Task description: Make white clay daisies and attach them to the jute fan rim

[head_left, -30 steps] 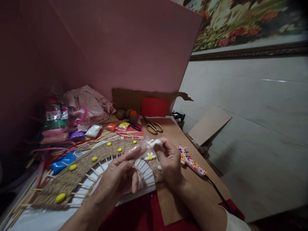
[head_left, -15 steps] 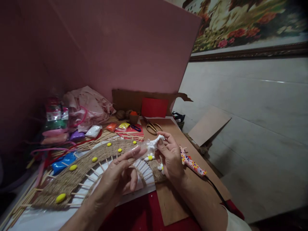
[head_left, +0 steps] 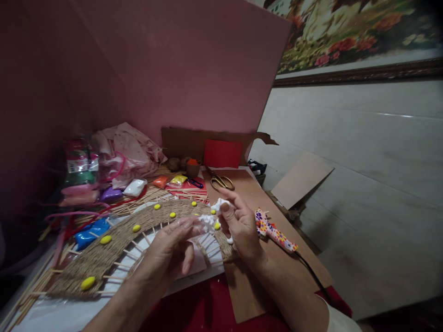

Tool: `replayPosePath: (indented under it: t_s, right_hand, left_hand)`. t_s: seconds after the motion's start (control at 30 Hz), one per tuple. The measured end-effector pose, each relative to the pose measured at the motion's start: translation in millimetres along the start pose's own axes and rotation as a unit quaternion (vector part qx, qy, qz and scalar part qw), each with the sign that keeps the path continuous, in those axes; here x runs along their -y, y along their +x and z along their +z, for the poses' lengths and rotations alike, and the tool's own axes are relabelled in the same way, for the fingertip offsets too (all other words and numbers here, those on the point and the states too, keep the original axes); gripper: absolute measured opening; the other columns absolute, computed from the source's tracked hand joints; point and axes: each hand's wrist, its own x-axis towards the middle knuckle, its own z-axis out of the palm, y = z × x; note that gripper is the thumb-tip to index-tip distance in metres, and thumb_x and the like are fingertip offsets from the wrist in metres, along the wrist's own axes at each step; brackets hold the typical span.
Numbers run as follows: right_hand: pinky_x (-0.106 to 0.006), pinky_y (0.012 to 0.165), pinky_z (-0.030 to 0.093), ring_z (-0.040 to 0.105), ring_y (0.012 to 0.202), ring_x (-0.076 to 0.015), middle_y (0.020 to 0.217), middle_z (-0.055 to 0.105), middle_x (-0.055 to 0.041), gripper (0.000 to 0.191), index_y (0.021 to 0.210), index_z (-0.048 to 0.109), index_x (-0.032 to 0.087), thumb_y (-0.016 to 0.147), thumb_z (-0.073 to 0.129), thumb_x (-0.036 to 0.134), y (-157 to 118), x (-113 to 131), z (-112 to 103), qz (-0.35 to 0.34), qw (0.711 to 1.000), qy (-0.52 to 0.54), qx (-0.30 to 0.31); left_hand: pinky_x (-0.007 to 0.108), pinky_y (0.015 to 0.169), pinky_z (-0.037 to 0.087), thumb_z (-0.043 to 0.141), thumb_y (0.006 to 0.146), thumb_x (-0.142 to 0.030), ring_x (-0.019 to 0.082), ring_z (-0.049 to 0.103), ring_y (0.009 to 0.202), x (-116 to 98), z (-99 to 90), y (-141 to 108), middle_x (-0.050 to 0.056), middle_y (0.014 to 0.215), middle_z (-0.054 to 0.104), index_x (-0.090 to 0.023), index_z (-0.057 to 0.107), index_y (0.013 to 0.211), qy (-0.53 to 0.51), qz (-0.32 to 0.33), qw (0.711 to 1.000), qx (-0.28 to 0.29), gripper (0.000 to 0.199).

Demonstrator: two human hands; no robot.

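My left hand (head_left: pixel 173 244) pinches a clear plastic wrapper with soft white modelling clay (head_left: pixel 207 224) at its end. My right hand (head_left: pixel 241 226) is closed, thumb against fingers, on a stretched lump of white clay (head_left: pixel 219 204) close to the wrapper. Whether the two white pieces still join is hard to see. Below both hands lies an arched woven twine piece (head_left: pixel 121 237) on thin wooden sticks, dotted with yellow clay ovals (head_left: pixel 87 283). White petals around a yellow oval at its right end are partly hidden by my right hand.
A flower-patterned glue gun (head_left: pixel 277 236) with a black cord lies on the brown board (head_left: pixel 249 295) at right. Gold-handled scissors (head_left: pixel 222 183) rest behind my right hand. Clay packets, including a blue one (head_left: pixel 92 234) and a white one (head_left: pixel 134 187), sit at left among loose sticks.
My right hand's white clay has shifted slightly left, and more white clay now shows at the wrapper in my left hand. The yellow ovals and tools stay in place.
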Motion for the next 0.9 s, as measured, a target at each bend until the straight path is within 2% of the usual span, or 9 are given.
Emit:
replayPosePath:
  t_s: [0.07, 0.13, 0.23, 0.37, 0.47, 0.6, 0.77, 0.83, 0.9]
  right_hand:
    - [-0.019, 0.048, 0.037, 0.044, 0.054, -0.0067, 0.072, 0.051, 0.0041, 0.027, 0.113, 0.055, 0.027, 0.088, 0.057, 0.034, -1.8, 1.3, -0.6, -0.062, 0.996, -0.053, -0.021]
    - [-0.023, 0.059, 0.043, 0.051, 0.066, -0.0097, 0.078, 0.056, 0.0013, 0.015, 0.102, 0.062, 0.026, 0.09, 0.052, 0.029, -5.0, 2.8, -0.8, -0.139, 0.981, -0.135, -0.019]
    - [-0.028, 0.07, 0.046, 0.056, 0.079, -0.0142, 0.087, 0.059, -0.003, 0.019, 0.102, 0.065, 0.024, 0.092, 0.049, 0.028, -8.2, 4.1, -1.5, -0.211, 0.943, -0.252, 0.056]
    - [-0.033, 0.076, 0.047, 0.055, 0.088, -0.0177, 0.095, 0.058, -0.006, 0.033, 0.122, 0.056, 0.024, 0.09, 0.054, 0.03, -5.0, 4.9, -4.5, -0.232, 0.903, -0.334, 0.14]
    - [-0.034, 0.078, 0.048, 0.054, 0.09, -0.0181, 0.101, 0.055, -0.0065, 0.042, 0.128, 0.051, 0.026, 0.087, 0.058, 0.031, -0.8, 5.8, -7.0, -0.223, 0.894, -0.354, 0.162]
    - [-0.03, 0.077, 0.048, 0.055, 0.09, -0.0159, 0.1, 0.051, -0.0052, 0.032, 0.12, 0.06, 0.026, 0.088, 0.056, 0.027, 0.3, 6.9, -7.4, -0.204, 0.914, -0.321, 0.139]
    - [-0.029, 0.077, 0.047, 0.057, 0.088, -0.0164, 0.095, 0.06, -0.0057, 0.022, 0.108, 0.064, 0.021, 0.09, 0.053, 0.026, -3.0, 7.3, -3.8, -0.173, 0.938, -0.282, 0.099]
    - [-0.026, 0.068, 0.047, 0.057, 0.079, -0.0146, 0.088, 0.06, -0.0045, 0.02, 0.102, 0.064, 0.019, 0.089, 0.053, 0.03, -2.6, 5.6, -2.0, -0.124, 0.965, -0.227, 0.051]
    - [-0.022, 0.054, 0.044, 0.053, 0.061, -0.0106, 0.074, 0.057, -0.0005, 0.022, 0.098, 0.064, 0.018, 0.088, 0.054, 0.035, -0.8, 2.8, -0.7, -0.054, 0.99, -0.127, 0.016]
  left_hand:
    - [0.015, 0.031, 0.024, 0.066, 0.078, -0.036, 0.004, 0.042, 0.026, -0.6, 0.9, -0.6, -0.002, 0.052, 0.062, -0.015, 0.067, 0.095, 0.002, 0.004, 1.0, -0.009, 0.028]
    - [0.016, 0.032, 0.028, 0.069, 0.076, -0.035, 0.003, 0.044, 0.028, -0.3, 2.2, -0.8, 0.002, 0.063, 0.068, -0.014, 0.068, 0.093, 0.002, 0.008, 1.0, -0.021, 0.027]
    - [0.016, 0.035, 0.034, 0.072, 0.073, -0.031, 0.005, 0.05, 0.03, 0.9, 3.4, -0.5, 0.003, 0.068, 0.071, -0.015, 0.068, 0.092, -0.008, 0.02, 0.999, -0.026, 0.025]
    - [0.015, 0.03, 0.028, 0.074, 0.071, -0.033, 0.008, 0.048, 0.029, 0.8, 2.4, -0.2, 0.0, 0.05, 0.064, -0.016, 0.067, 0.099, 0.001, 0.035, 0.999, -0.038, 0.033]
    - [0.016, 0.029, 0.027, 0.068, 0.075, -0.038, 0.009, 0.042, 0.027, -0.8, 0.8, -0.8, 0.0, 0.041, 0.059, -0.016, 0.063, 0.112, 0.021, 0.024, 0.999, -0.037, 0.043]
    - [0.016, 0.029, 0.028, 0.067, 0.077, -0.039, 0.009, 0.043, 0.029, -0.7, -1.7, -0.1, 0.001, 0.044, 0.06, -0.016, 0.062, 0.115, 0.033, 0.018, 0.998, -0.04, 0.044]
    - [0.014, 0.035, 0.031, 0.071, 0.075, -0.033, 0.011, 0.058, 0.045, 3.6, -3.8, 1.9, 0.003, 0.054, 0.065, -0.018, 0.069, 0.098, 0.024, 0.055, 0.998, -0.026, 0.027]
    - [0.014, 0.036, 0.031, 0.072, 0.074, -0.032, 0.012, 0.06, 0.049, 3.6, -2.5, 1.8, 0.004, 0.06, 0.067, -0.018, 0.07, 0.096, 0.004, 0.052, 0.998, -0.02, 0.026]
    - [0.014, 0.036, 0.031, 0.073, 0.072, -0.032, 0.011, 0.06, 0.049, 2.8, -0.9, 1.6, 0.005, 0.062, 0.068, -0.017, 0.07, 0.095, -0.005, 0.047, 0.999, -0.024, 0.027]
